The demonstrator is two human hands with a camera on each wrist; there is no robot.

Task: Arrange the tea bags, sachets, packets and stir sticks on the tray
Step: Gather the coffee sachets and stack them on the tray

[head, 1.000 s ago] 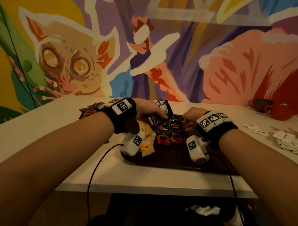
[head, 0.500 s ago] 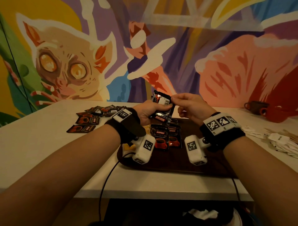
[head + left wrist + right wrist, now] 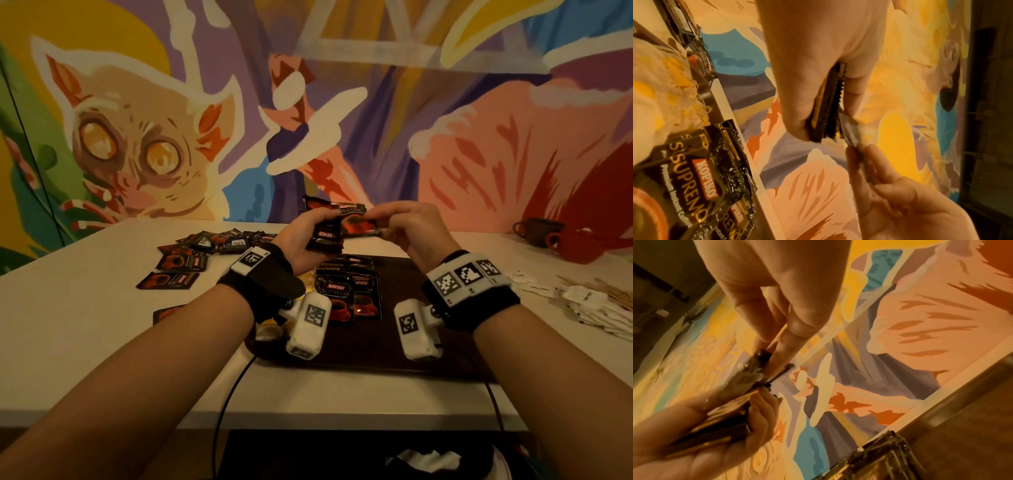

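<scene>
My left hand grips a small stack of black coffee packets above the far edge of the dark tray. The stack shows edge-on in the left wrist view between thumb and fingers. My right hand pinches one packet at the top of that stack, blurred in the right wrist view. Two rows of coffee packets lie on the tray, with pale tea bags to their left, mostly hidden in the head view by my left wrist.
More coffee packets lie scattered on the white table left of the tray. White sachets and wooden stir sticks lie at the right. A dark cup and red teapot stand far right by the mural wall.
Both hands rose from the tray with the packet stack. The right hand came up from the tray and took hold of the top packet, which now lies turned sideways.
</scene>
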